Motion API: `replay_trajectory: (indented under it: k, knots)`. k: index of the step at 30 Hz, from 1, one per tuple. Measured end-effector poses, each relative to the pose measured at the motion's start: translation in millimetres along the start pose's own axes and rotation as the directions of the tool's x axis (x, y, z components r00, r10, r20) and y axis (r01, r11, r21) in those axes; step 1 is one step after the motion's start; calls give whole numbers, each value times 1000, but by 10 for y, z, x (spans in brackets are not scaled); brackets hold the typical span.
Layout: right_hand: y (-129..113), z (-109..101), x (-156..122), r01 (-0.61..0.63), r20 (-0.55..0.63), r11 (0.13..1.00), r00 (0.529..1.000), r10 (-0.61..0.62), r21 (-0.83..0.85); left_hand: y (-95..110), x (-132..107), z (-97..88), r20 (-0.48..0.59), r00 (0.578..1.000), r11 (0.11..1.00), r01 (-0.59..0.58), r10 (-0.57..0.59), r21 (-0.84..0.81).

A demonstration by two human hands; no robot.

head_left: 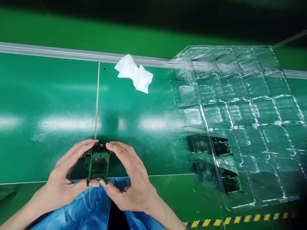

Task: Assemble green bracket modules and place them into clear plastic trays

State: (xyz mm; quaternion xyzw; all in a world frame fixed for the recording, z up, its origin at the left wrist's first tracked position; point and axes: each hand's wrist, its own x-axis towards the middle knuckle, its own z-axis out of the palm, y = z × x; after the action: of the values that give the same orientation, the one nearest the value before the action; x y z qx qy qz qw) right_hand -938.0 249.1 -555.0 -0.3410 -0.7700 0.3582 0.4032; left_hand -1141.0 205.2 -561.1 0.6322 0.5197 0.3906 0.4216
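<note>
Between my two hands is a small dark-green plastic frame (98, 164) with two prongs pointing toward me, held just above the table's front edge. My left hand (64, 175) grips its left side, thumb at the near prong and fingers at the far end. On the opposite side my right hand (130, 175) closes on it the same way, with fingertips at the far right corner and the thumb by the right prong. The part's underside is hidden. Two similar dark parts, a farther one (222, 146) and a nearer one (231, 181), sit in compartments of the clear plastic tray (231, 127).
A crumpled white cloth (136, 75) lies near the back of the green table (59, 95). A metal rail (59, 55) runs along the far edge. Right of me, the tray overhangs the front edge. Yellow-black striped tape (227, 220) marks the floor.
</note>
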Motion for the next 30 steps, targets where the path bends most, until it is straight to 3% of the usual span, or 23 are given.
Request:
replay_trajectory:
  k: [7,10,19,26,30]
  knots:
    - [-5,-27,-42,-141,32,988,990,139,60,-30,-6,29,-13,997,993,74,-73,94]
    - [15,-19,-57,-144,36,987,989,142,66,-51,-6,34,-6,997,992,77,-77,97]
    - [45,-11,-37,111,-48,993,992,-113,-51,-57,8,-61,120,993,999,8,-14,52]
    - [99,-6,-45,202,-39,973,977,-208,-114,-9,2,-73,155,988,999,-11,5,38]
    - [125,24,-27,201,-54,971,976,-210,-128,36,28,-84,170,984,997,61,-51,-54]
